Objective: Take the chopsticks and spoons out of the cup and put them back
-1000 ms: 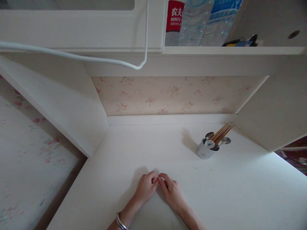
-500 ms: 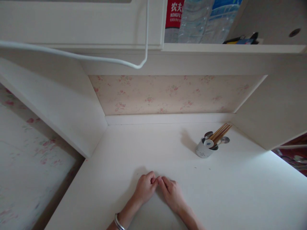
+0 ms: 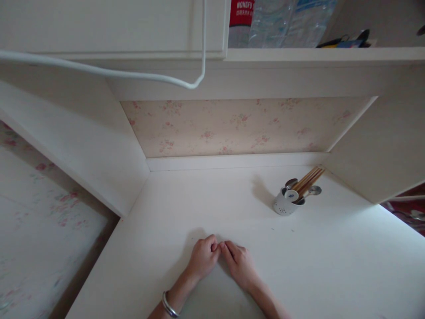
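Observation:
My left hand (image 3: 203, 258) is curled into a loose fist on the white tabletop (image 3: 159, 248), with a silver bangle (image 3: 169, 305) round the wrist. Beside it my right hand (image 3: 239, 265) is closed too, its thumb and fingertips meeting the left one's knuckles. Nothing shows in either hand, though the palms are turned from view. Beyond my right hand, apart from it, stands a white perforated utensil holder (image 3: 283, 207). Wooden chopsticks (image 3: 308, 180) and metal spoons (image 3: 314, 190) lean out of it to the right, with a round white spoon end (image 3: 291, 196) in front.
A white cable (image 3: 133, 74) hangs across the upper left. On the shelf (image 3: 315, 54) above are clear plastic bottles (image 3: 272, 26) and a red-labelled one. White side panels (image 3: 83, 133) flank the tabletop, and a floral wallpaper strip (image 3: 226, 126) runs along the back.
The view has tilted slightly downward, so the shelf sits higher and the utensil holder appears a little further right. My hands keep the same closed, touching pose.

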